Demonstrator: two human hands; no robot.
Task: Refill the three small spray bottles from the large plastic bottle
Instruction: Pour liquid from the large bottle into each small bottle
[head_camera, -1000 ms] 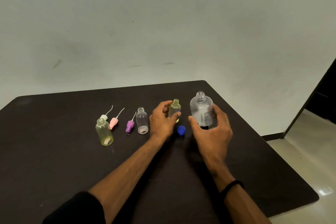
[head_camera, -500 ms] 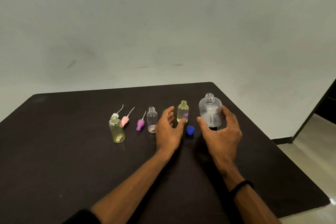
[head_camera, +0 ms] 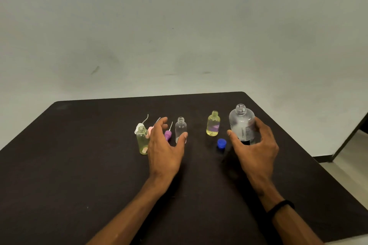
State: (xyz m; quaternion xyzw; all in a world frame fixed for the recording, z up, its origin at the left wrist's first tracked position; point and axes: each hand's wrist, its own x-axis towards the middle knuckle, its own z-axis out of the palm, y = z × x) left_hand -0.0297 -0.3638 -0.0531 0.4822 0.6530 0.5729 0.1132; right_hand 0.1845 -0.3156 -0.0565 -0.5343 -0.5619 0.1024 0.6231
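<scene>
Midway through refilling, the right hand (head_camera: pixel 253 146) cups the uncapped large plastic bottle (head_camera: pixel 242 123) near the table's (head_camera: pixel 59 165) far right corner, while the left hand (head_camera: pixel 164 146), fingers spread, nears the empty clear spray bottle (head_camera: pixel 180 128), likely needing steadying next.

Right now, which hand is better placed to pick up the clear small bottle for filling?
Left. The left hand is open right beside the clear small bottle; the right hand is curled around the large plastic bottle.

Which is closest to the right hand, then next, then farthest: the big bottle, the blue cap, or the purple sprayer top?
From the right hand:
1. Large bottle, within its fingers.
2. Blue cap, just left of the thumb.
3. Purple sprayer top, far left, behind the left hand.
</scene>
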